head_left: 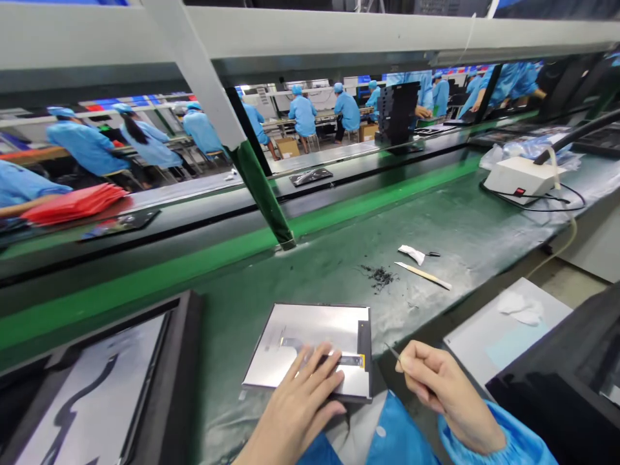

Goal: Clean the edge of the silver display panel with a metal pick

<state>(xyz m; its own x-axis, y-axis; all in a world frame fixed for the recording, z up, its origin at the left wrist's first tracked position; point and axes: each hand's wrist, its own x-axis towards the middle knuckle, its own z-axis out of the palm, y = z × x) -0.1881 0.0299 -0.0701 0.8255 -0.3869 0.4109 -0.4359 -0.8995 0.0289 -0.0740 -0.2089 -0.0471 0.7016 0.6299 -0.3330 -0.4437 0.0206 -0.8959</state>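
Note:
A flat silver-backed display panel [320, 323] with a dark edge lies on the green bench in front of me. My left hand [307, 394] rests flat on it, fingers spread, partly covering a flex cable [351, 360] that ends at a yellow-edged connector. Just right of the panel, my right hand [436, 381] pinches a thin, pointed metal tool, seemingly tweezers [392, 351]. Its tip is close to the panel's right edge, apart from it. The rest of the tool is hidden by my fingers.
Beyond the panel are black scraps [380, 276], a light-handled craft knife [423, 275] and a white wad [411, 254]. A black foam tray [186, 361] holding another panel stands left. A slanted post [264, 190] meets the bench. A white box [523, 179] sits far right. Co-workers sit beyond.

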